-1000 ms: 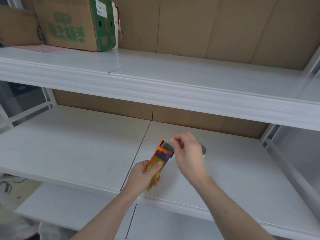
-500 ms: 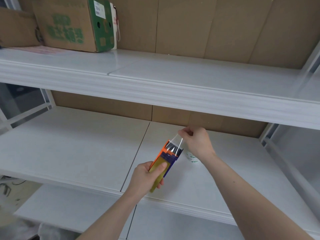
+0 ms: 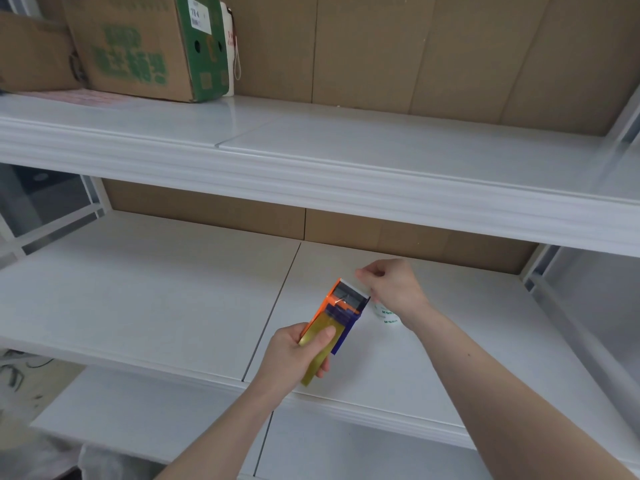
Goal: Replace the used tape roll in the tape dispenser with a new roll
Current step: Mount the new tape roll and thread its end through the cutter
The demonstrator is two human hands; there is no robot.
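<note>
My left hand (image 3: 294,355) grips the light, rigid tape dispenser (image 3: 337,315) by its handle while my right hand (image 3: 391,289) pinches the flimsy, sticky tape end (image 3: 362,287).

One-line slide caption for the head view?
Left hand grips orange-and-purple plastic tape dispenser; right hand pinches clear tape end.

Bright even light, soft shadows, sharp centre, wide-angle bending at edges.
</note>
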